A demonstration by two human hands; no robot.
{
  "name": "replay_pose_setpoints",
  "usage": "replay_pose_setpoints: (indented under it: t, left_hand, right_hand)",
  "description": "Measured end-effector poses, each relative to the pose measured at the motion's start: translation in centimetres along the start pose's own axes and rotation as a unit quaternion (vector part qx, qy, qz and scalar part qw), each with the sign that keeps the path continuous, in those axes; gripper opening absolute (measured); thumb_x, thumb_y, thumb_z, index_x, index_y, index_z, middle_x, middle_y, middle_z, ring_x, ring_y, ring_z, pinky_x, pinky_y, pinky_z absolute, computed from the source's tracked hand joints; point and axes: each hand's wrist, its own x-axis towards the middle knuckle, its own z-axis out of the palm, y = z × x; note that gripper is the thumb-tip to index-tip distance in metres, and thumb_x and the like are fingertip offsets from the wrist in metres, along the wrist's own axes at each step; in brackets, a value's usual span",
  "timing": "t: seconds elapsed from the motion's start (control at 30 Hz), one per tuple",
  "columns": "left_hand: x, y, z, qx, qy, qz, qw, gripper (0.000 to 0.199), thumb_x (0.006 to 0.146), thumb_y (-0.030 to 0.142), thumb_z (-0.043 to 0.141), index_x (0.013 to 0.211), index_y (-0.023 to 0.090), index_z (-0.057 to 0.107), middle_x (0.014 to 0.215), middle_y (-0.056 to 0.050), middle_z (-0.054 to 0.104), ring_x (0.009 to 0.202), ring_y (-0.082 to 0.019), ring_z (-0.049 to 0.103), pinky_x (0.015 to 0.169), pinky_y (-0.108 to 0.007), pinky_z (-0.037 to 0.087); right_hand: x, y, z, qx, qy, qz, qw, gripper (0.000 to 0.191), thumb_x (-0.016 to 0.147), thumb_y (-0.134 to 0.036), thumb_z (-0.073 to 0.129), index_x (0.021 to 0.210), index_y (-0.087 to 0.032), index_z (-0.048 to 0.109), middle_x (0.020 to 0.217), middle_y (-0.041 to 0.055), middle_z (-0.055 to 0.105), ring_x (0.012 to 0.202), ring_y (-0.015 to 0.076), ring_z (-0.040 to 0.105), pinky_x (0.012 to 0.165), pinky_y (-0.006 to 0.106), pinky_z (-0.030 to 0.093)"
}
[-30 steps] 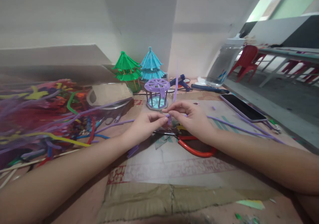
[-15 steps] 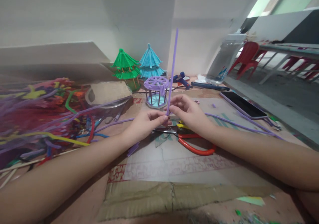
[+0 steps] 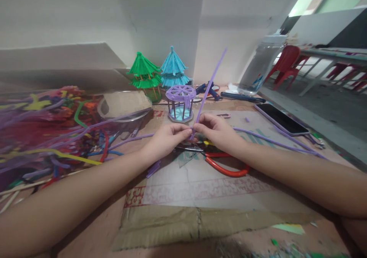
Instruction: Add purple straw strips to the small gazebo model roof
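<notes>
A thin purple pipe cleaner (image 3: 210, 82) rises from between my hands, leaning to the right. My left hand (image 3: 175, 134) pinches its lower end between thumb and fingers. My right hand (image 3: 211, 128) grips it just beside, fingertips nearly touching the left ones. Under my hands lie red-handled scissors (image 3: 226, 170), partly hidden, with a yellow object (image 3: 209, 143) by them. Just beyond stands a small purple pavilion frame (image 3: 180, 93) on dark posts over a light-blue base. Short purple pieces (image 3: 154, 169) rest near my left wrist.
Green (image 3: 143, 68) and blue (image 3: 172, 68) tiered-roof models stand by the wall. A glue gun (image 3: 210, 91), a clear jug (image 3: 255, 68) and a phone (image 3: 282, 119) are at the right. Tangled coloured pipe cleaners (image 3: 43, 135) heap up at the left. Cardboard (image 3: 183, 227) covers the table.
The purple pipe cleaner has tipped from nearly upright to slanting right. My fingers have shifted slightly around its lower end.
</notes>
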Motion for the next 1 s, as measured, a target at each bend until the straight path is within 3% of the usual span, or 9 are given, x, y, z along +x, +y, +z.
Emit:
replay_pose_setpoints:
  t: [0.27,0.67,1.0]
  left_hand:
    - [-0.05,-0.09,-0.06,0.024,0.004,0.001,1.0,0.037,0.082,0.048,0.066,0.095,0.014,0.071,0.092,-0.009,0.076,0.082,-0.02,0.071,0.076,-0.031,0.053]
    - [-0.14,0.3,0.22,-0.001,0.006,-0.009,1.0,0.022,0.081,0.035,0.069,0.091,0.015,0.071,0.089,-0.007,0.077,0.085,-0.019,0.072,0.082,-0.032,0.055]
    - [-0.03,0.12,0.05,-0.001,0.003,-0.009,1.0,0.027,0.083,0.036,0.068,0.097,0.014,0.069,0.091,-0.008,0.077,0.085,-0.018,0.072,0.08,-0.03,0.054]
  right_hand:
    - [-0.11,-0.07,0.08,-0.012,-0.001,0.008,1.0,0.024,0.083,-0.04,0.061,0.074,-0.019,0.053,0.069,-0.0024,0.054,0.065,0.0123,0.051,0.06,0.027,0.046]
    - [-0.2,-0.26,0.22,0.006,-0.006,0.025,1.0,0.019,0.082,-0.034,0.063,0.075,-0.019,0.054,0.069,-0.0027,0.058,0.061,0.0121,0.057,0.056,0.026,0.047]
    - [-0.23,-0.2,0.25,0.035,-0.014,0.051,0.998,0.019,0.081,-0.035,0.064,0.078,-0.02,0.053,0.073,-0.0016,0.06,0.064,0.0135,0.059,0.057,0.028,0.05]
